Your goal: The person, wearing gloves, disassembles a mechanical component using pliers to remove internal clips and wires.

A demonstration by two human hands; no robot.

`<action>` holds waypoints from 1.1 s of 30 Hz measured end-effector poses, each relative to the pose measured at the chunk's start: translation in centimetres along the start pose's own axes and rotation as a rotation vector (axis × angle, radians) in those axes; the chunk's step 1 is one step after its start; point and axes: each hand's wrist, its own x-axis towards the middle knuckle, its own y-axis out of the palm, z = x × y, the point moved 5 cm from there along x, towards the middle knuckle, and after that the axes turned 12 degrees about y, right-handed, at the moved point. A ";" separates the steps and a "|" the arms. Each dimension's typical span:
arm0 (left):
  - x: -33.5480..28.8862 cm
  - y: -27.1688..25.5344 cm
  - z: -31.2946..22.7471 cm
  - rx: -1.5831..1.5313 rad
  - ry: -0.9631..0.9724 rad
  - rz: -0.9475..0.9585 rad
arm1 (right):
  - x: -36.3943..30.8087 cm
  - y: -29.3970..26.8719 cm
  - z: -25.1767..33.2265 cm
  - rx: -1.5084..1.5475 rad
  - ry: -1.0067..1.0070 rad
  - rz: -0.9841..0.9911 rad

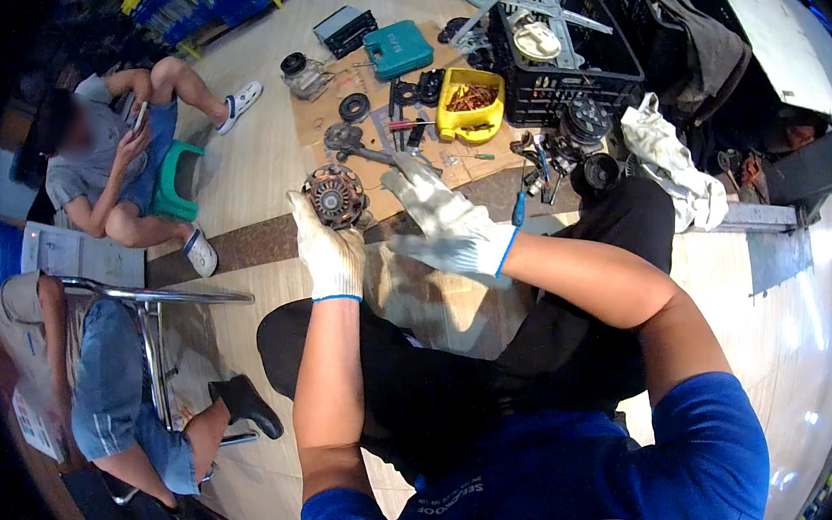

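Observation:
My left hand [330, 255], in a white knitted glove with a blue cuff, grips a round motor part [335, 197] at its near left edge. The part has a metal rim, and copper-coloured pieces ring its ribbed centre. Some of my left fingers are hidden behind it. To the right, my right hand [444, 221], gloved alike, is open with its fingers stretched apart and slightly blurred. Nothing is in it. Just beyond its fingertips, a dark metal arm with a round end [353, 143] lies on the cardboard [312, 121].
A yellow cut-open container [474, 130] holds small copper-coloured pieces. Behind are a teal case [398, 49] and a black crate [574, 91]. A blue-handled screwdriver [519, 209] and white cloth [672, 162] lie right. One person [115, 166] sits on a green stool; another [103, 382] sits nearer left.

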 end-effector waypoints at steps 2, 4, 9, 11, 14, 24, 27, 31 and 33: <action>0.3 -0.3 0.5 0.016 0.025 0.053 | 1.0 0.3 -0.6 0.042 -0.046 -0.191; 0.1 -0.6 0.5 0.054 0.062 0.030 | 2.0 0.5 -0.5 0.108 0.085 -0.065; 0.2 -0.4 0.0 0.186 0.124 -0.028 | 2.8 1.1 -1.9 0.093 0.091 0.165; 0.5 -1.2 -0.3 0.277 0.126 0.042 | 2.5 -0.4 -0.2 0.108 0.024 0.029; -0.3 0.5 -0.2 0.330 0.081 0.116 | 2.6 -3.4 -0.9 -0.040 -0.039 -0.133; -1.1 1.2 0.5 0.225 -0.170 0.185 | 3.8 -5.9 -5.4 -0.387 0.026 -0.182; -1.0 0.9 -0.1 0.173 -0.243 0.116 | 3.2 -5.2 -6.1 -0.407 0.127 -0.014; 0.0 0.3 -0.8 0.087 -0.232 0.063 | 2.0 -4.1 -5.9 -0.240 0.156 0.087; 1.0 -0.5 -1.1 -0.039 -0.182 -0.088 | 1.0 -4.1 -5.2 -0.241 0.143 0.150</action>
